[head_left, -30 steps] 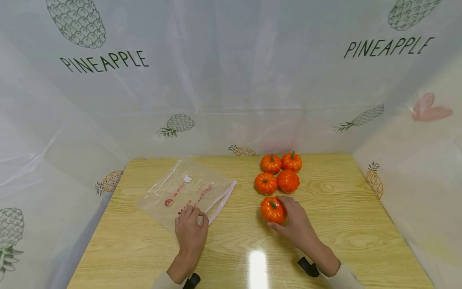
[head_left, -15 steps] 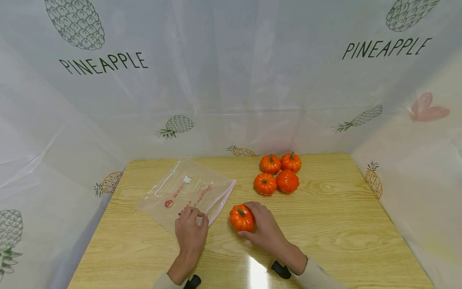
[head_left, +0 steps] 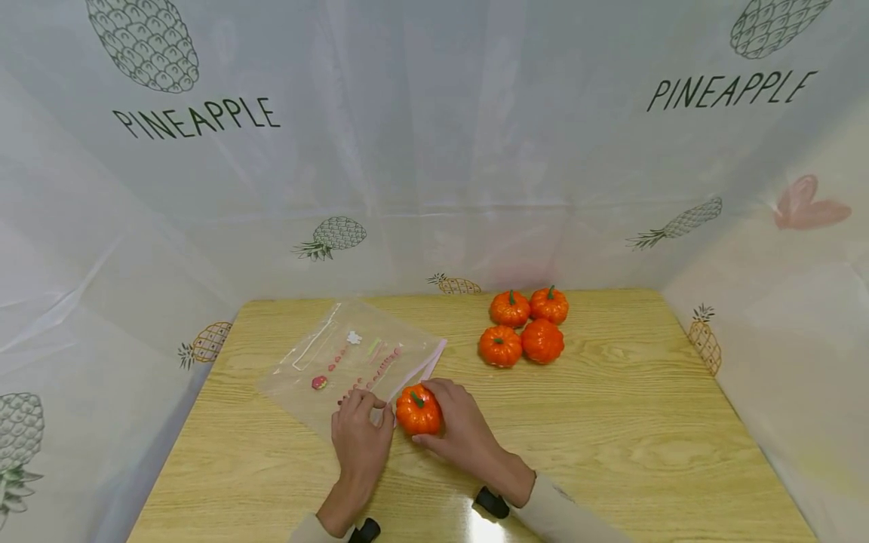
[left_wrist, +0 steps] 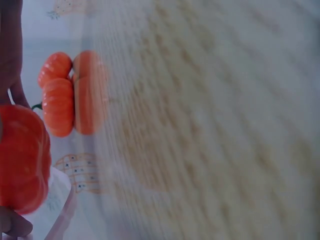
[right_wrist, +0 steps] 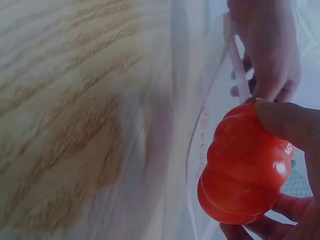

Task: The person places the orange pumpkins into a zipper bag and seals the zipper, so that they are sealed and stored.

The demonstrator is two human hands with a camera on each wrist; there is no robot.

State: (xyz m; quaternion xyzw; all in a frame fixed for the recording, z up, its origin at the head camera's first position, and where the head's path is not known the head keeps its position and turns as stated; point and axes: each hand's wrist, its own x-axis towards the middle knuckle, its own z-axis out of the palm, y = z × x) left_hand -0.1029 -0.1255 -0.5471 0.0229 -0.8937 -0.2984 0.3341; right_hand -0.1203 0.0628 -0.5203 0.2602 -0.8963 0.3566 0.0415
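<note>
My right hand (head_left: pixel 468 437) grips a small orange toy pumpkin (head_left: pixel 418 411) with a green stem, thumb on one side and fingers on the other. In the right wrist view the held pumpkin (right_wrist: pixel 245 165) is close to the other hand. A clear plastic zip bag (head_left: pixel 387 332) with pink and white prints lies flat on the table, its pink-edged mouth facing right. My left hand (head_left: pixel 362 441) pinches the near corner of that mouth. The pumpkin stands right at the bag's mouth and hides part of its pink edge.
Several more toy pumpkins (head_left: pixel 500 347) sit in a cluster at the back of the wooden table (head_left: pixel 624 407); one of them shows no stem. White curtains printed with pineapples (head_left: pixel 434 166) enclose the table at the back and on both sides.
My right hand has carried the pumpkin leftward across the table from in front of the cluster to the bag's mouth. The left hand has stayed at the bag's corner.
</note>
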